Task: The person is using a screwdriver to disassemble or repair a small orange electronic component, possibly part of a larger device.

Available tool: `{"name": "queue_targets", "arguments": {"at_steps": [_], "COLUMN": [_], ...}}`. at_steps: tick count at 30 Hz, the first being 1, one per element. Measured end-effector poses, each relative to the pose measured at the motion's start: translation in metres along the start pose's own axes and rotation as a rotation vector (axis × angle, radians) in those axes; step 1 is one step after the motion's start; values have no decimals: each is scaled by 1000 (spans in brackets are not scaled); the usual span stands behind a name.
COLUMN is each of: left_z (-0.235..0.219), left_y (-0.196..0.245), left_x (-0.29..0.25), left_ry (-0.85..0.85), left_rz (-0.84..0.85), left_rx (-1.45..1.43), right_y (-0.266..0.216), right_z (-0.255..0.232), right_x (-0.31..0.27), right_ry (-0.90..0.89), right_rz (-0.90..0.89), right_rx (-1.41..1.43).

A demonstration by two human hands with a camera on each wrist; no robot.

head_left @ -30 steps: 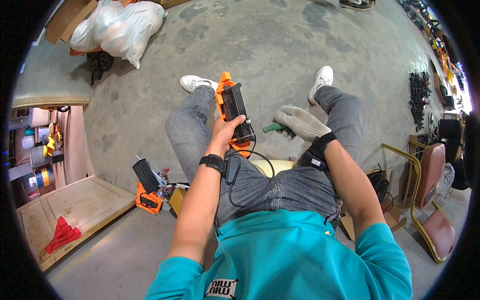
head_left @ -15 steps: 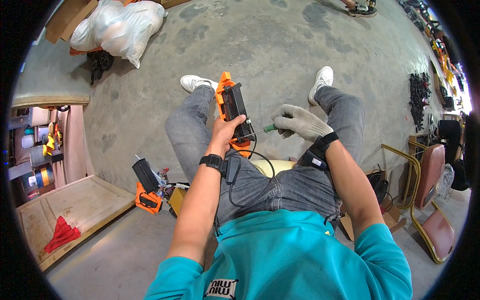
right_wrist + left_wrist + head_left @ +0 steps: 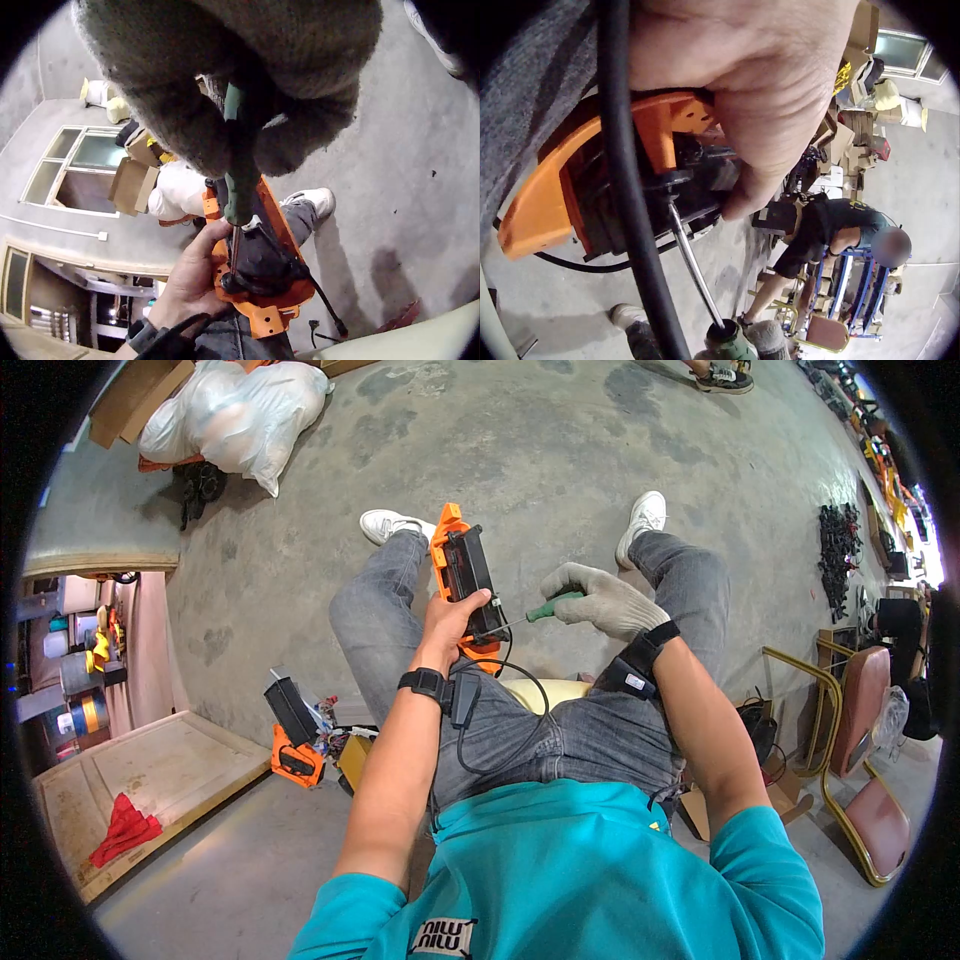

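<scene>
My bare left hand (image 3: 450, 625) grips an orange-and-black device (image 3: 468, 565) over my left thigh, thumb across its black casing. A green-handled screwdriver (image 3: 556, 605) is pinched between the thumb and fingers of my gloved right hand (image 3: 608, 602). In the left wrist view its metal shaft (image 3: 694, 262) reaches the device at a round black part beside an orange strut. Seen from the right wrist, the screwdriver's green handle (image 3: 240, 180) stands over the near end of the orange frame (image 3: 264, 319). A black cable (image 3: 540, 685) loops over my lap.
A second orange-and-black unit (image 3: 297, 760) and loose wires are at my left side. Further left is a wooden panel (image 3: 200, 765) with a red cloth (image 3: 125, 830). A gold-framed chair (image 3: 865, 710) stands to the right. White bags (image 3: 240, 420) lie ahead on the left.
My gloved fingers have shifted along the screwdriver's handle, and more green now shows. The left hand and the device stay put. Another person's shoe has come further into view at the top right.
</scene>
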State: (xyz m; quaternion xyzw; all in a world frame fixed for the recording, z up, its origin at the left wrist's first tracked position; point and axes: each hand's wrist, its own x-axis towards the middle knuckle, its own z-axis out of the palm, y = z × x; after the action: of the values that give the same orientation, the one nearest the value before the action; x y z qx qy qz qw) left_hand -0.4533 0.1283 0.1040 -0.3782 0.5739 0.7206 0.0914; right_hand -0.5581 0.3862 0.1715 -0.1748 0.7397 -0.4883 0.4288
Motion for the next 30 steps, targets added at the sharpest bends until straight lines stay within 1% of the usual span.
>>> {"name": "queue_targets", "arguments": {"at_steps": [3, 5, 6, 8, 9, 11, 12, 14, 18, 20, 23, 30], "left_z": [1, 0, 0, 0, 0, 1, 1, 1, 1, 1, 1, 1], "left_y": [0, 0, -1, -2, -2, -1, -1, -1, -1, -1, -1, -1], "left_x": [0, 0, 1, 2, 2, 1, 1, 1, -1, 0, -1, -1], "left_ry": [-3, -3, -6, -9, -3, 3, 1, 0, 7, 6, -4, 8], "left_rz": [-7, -6, -13, -19, -14, -9, -6, -2, 11, 17, 11, 16], "left_rx": [-9, -13, -22, -31, -30, -29, -27, -27, -21, -18, -21, -46], "right_y": [-8, -12, -11, -10, -9, -7, -7, -6, -5, -7, -1, -2], "right_z": [1, 4, 3, -1, -1, -1, -1, -1, 1, 2, -2, -4], "right_x": [-2, 0, 0, 2, 2, 1, 0, -2, 0, 2, 4, 2], "right_ry": [-9, -40, -40, -50, -49, -27, -27, 26, 29, -31, -54, -13], "right_rz": [23, 180, 180, 241, 242, 143, 144, 20, 29, 178, 128, 126], "right_rx": [-43, 68, 69, 54, 54, 69, 69, -29, -50, 92, 90, 168]}}
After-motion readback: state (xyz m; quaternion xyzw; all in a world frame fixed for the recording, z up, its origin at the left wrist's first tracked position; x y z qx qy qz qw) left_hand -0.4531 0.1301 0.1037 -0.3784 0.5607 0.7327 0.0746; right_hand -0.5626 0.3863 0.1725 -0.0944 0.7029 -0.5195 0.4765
